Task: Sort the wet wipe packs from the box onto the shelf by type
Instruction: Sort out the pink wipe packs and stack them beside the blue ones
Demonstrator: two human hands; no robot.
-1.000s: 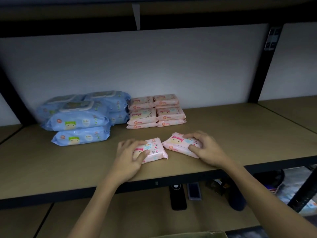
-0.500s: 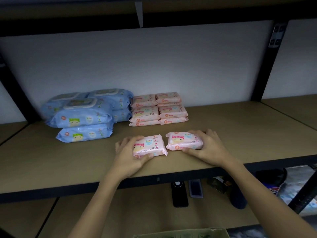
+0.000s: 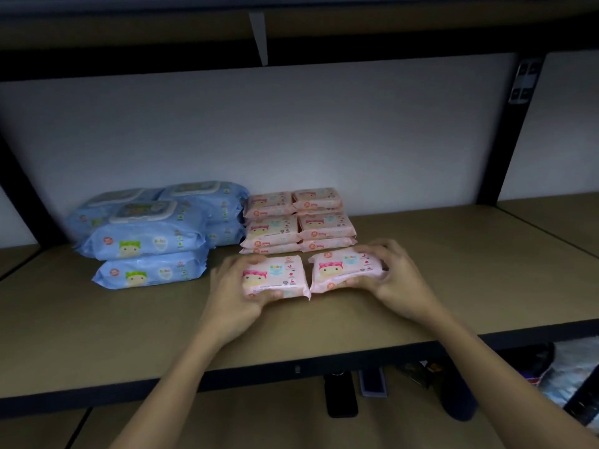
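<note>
Pink packs: two soft rectangular ones held — left hand grips left pack, right hand grips right pack.
Shelf: flat tan board.

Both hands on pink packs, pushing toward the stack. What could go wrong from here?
1. The two pink packs, left pack and right pack, sit close in front of the pink stacks; pushing further may shove those loose stacks askew.
2. The right hand holds its pack tilted, so it may land crooked.
3. The blue packs lie right beside the pink ones; a sideways nudge by the left hand could mix the types.
</note>
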